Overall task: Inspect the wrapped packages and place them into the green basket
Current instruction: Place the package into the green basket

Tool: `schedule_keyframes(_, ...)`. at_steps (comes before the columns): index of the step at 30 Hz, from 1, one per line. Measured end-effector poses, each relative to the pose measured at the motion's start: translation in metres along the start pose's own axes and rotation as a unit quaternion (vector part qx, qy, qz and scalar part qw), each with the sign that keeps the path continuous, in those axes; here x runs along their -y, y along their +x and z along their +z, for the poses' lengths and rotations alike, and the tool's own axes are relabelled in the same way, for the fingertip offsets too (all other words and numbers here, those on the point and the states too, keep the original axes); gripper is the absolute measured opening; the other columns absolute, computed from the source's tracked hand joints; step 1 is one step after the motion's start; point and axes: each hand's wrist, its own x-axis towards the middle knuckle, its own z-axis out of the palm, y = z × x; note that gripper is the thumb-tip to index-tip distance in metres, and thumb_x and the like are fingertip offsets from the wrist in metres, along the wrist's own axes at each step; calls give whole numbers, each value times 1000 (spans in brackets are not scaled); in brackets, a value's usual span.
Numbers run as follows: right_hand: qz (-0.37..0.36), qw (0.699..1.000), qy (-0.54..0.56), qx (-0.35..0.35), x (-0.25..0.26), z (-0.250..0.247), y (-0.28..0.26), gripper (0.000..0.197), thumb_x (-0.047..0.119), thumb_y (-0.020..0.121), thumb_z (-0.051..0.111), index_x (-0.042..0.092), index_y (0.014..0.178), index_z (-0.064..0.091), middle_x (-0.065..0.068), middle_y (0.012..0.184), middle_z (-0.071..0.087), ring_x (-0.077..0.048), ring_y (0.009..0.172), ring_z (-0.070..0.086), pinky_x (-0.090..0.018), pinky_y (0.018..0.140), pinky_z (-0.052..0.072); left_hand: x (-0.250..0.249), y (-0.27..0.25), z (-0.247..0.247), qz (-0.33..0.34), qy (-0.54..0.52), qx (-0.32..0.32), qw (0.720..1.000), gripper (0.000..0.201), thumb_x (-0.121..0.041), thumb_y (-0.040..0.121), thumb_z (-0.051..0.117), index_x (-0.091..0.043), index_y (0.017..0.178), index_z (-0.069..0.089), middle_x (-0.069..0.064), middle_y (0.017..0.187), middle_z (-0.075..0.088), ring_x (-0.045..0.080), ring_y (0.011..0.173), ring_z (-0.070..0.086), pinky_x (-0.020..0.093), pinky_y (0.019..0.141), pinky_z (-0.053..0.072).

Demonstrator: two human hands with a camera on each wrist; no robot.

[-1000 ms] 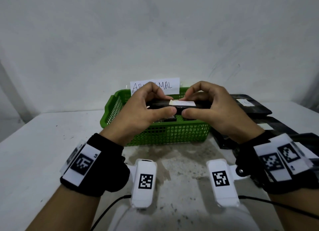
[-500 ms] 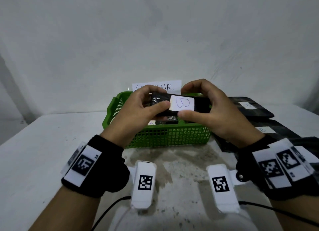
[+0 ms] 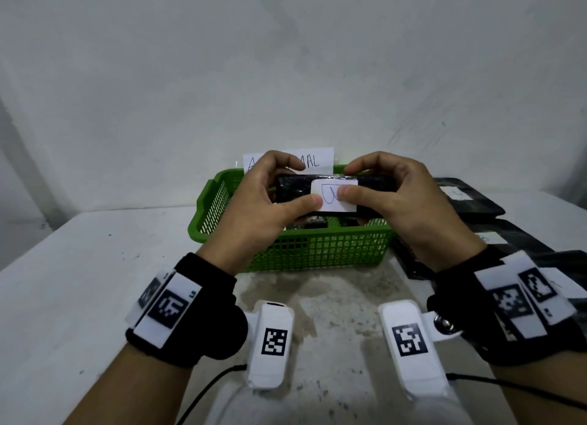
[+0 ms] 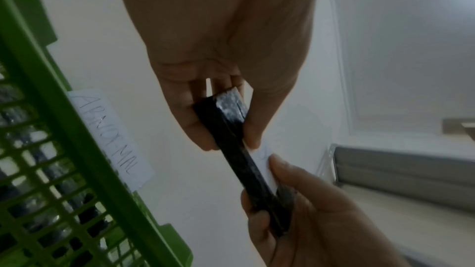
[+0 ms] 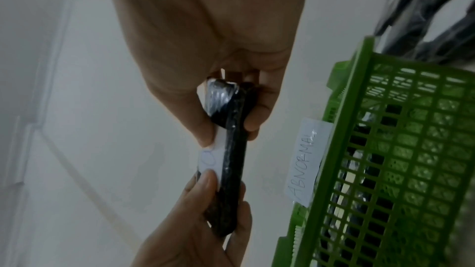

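A slim black wrapped package (image 3: 295,188) with a white label (image 3: 333,197) marked in blue pen is held up above the green basket (image 3: 317,250). My left hand (image 3: 263,199) pinches its left end, thumb in front, fingers behind. My right hand (image 3: 390,196) pinches the right end the same way, thumb on the label. The wrist views show the package (image 4: 231,135) (image 5: 231,135) edge-on between both hands. Several wrapped packages lie inside the basket.
A paper tag reading ABNORMAL (image 5: 306,161) stands on the basket's far rim. More black wrapped packages (image 3: 470,202) with white labels lie on the white table (image 3: 79,281) right of the basket. A wall rises close behind. Cables trail from both wrists.
The package has been tipped from lying flat to face me, bringing its label into view. Both hands kept hold and rose slightly; the thumbs now meet on the label.
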Motion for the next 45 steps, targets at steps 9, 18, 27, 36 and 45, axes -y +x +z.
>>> schedule_keyframes(9,154,984,64,55,7,4,-4,38,44,90,66,14,112,73,-10,109,77,-23,69,69,-30,60,58,-3,1,-3,70,79,-18,994,30,-8,80,79,-18,99,57,-6,93,65,6,82,63,29,71,56)
schedule_keyframes(18,114,991,58,32,9,8,-6,20,33,86,73,14,93,72,-4,85,70,-20,61,60,-29,55,54,-9,-3,0,38,70,5,997,13,-25,90,70,-17,94,62,6,90,72,27,82,69,37,72,58)
schedule_keyframes(27,110,990,86,18,7,12,-5,17,17,85,74,20,77,60,-6,83,60,-15,57,54,-28,55,53,-9,-3,0,-10,14,29,999,12,-17,85,74,-15,84,62,9,75,68,17,69,59,31,69,52)
schedule_keyframes(36,72,984,156,35,3,8,-4,36,-4,81,71,12,111,60,-7,96,66,-18,74,65,-30,69,59,-4,0,1,-49,46,28,997,21,-31,94,63,-20,112,61,0,110,70,11,94,69,26,73,57)
schedule_keyframes(45,65,991,115,11,-3,13,-2,35,-4,88,68,8,120,59,-8,94,69,-20,79,73,-29,68,62,-5,-1,-3,-23,30,2,999,40,-9,80,79,-17,114,59,4,101,69,9,79,70,24,67,58)
